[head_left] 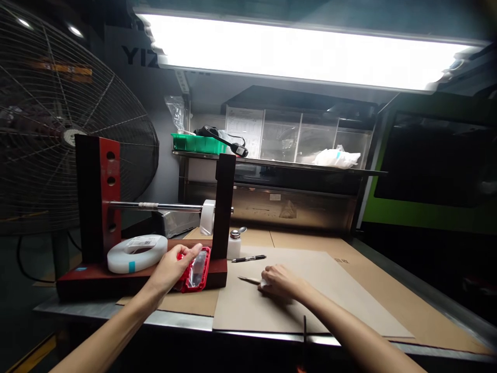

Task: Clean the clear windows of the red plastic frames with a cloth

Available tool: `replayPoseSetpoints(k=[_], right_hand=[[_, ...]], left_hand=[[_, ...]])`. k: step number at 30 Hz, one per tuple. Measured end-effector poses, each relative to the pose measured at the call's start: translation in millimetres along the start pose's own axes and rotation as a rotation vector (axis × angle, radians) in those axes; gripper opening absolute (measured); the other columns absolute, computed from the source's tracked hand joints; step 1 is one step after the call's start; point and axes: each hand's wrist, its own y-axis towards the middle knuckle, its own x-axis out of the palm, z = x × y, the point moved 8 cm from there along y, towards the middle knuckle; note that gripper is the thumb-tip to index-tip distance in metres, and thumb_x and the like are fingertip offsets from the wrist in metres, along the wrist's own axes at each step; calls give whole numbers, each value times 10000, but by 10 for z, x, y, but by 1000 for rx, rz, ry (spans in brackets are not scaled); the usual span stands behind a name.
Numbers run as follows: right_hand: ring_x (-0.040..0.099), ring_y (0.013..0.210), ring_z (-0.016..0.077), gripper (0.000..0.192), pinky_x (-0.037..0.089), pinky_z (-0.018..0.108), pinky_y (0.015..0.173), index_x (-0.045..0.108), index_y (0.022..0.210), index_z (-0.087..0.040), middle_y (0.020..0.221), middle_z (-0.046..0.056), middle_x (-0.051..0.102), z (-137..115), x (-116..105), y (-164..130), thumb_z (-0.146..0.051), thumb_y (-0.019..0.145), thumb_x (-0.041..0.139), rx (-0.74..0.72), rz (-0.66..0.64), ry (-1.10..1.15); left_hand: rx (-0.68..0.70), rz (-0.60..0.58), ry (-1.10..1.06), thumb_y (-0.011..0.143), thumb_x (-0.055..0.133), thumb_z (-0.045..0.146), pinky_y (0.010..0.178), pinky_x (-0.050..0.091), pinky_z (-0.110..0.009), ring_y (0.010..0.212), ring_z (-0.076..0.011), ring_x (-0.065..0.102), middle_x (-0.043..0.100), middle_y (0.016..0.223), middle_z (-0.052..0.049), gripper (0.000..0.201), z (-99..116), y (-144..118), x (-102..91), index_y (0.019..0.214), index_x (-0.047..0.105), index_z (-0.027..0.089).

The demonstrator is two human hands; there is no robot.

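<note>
My left hand (176, 263) is closed on a red plastic frame (206, 269) with a clear window, tilted up at the foot of the dark red stand (140, 282). Over the cardboard sheet (310, 311), my right hand (280, 282) is closed around a thin pointed tool (248, 280), its tip to the left; whether it is tweezers or a blade I cannot tell. A bit of white material (265, 283) shows at those fingers. Beside my left hand, a wide roll of clear film (120, 261) lies on the stand's base. A black pen (248, 258) lies beyond my right hand.
The stand carries a metal rod (171, 207) with a white roll (207, 217). Behind it is a white pump bottle (234, 246). A shelf (272, 165) holds a green bin (198, 143) and white bags (337, 158). A large fan (73, 114) stands left.
</note>
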Motion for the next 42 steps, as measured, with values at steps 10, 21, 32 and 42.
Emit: replayPoseSetpoints(k=[10, 21, 32, 42], right_hand=[[587, 666, 126, 357, 446, 227, 612, 639, 1097, -133, 773, 55, 654, -736, -592, 56, -344, 938, 399, 25, 251, 705], [434, 543, 95, 343, 350, 215, 524, 636, 597, -142, 576, -11, 510, -1716, -596, -192, -467, 662, 728, -128, 94, 1711], [272, 459, 49, 452, 216, 200, 441, 544, 551, -135, 494, -48, 396, -3176, 348, -250, -546, 593, 727, 66, -393, 1781], [454, 551, 107, 253, 333, 212, 534, 718, 781, -121, 600, 6, 571, -3572, 535, -267, -328, 755, 574, -100, -379, 1455]], left_hand=[[-227, -229, -509, 792, 417, 568, 360, 153, -214, 283, -46, 186, 371, 408, 77, 382, 47, -812, 427, 855, 558, 219], [-408, -142, -801, 407, 840, 448, 365, 315, -202, 354, -83, 440, 612, 531, -35, 516, -654, -1608, 223, 823, 678, 188], [-480, 460, -549, 607, 798, 422, 746, 551, -294, 911, -242, 646, 700, 1003, -92, 523, -1638, -2926, -1010, 1041, 650, 171], [-746, 835, -410, 611, 789, 194, 898, 528, -337, 791, -235, 706, 734, 695, -31, 141, -3073, -3869, -2365, 655, 658, 216]])
